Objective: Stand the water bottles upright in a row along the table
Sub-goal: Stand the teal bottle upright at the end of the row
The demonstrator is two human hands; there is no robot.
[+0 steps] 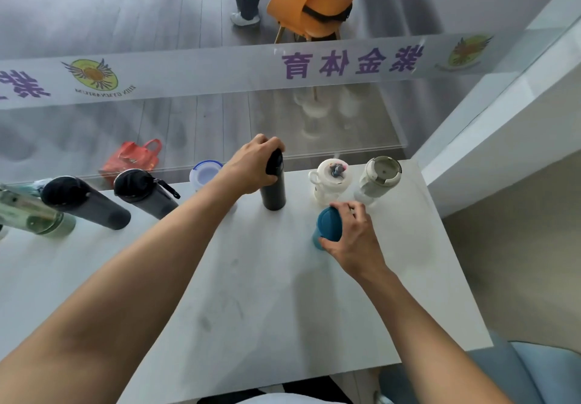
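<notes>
Pale and bare near me, the bench point(251, 293) runs left to right under a glass panel, and I read the job as lining bottles along its far edge. Nearest is my right hand point(352, 237), its grip wrapped on the teal bottle point(328, 226), which stands upright a little in front of the row. Further out, my left hand point(254, 167) has its grip clamped over the cap of the black bottle point(274, 189), upright, long axis vertical. To the right stand a white cup bottle point(330, 180) and a grey-lidded bottle point(379, 177); left of my arm are a blue-rimmed lid point(204, 172), two dark bottles point(88, 200) and a green glass bottle point(31, 215), all seemingly upright though the wide lens tilts them. As I judge it, the teal bottle must go away from me into the gap between black and white. On the glass, mirrored purple characters read 紫金体育, beside a winged crest point(91, 73) whose small lettering I cannot read
</notes>
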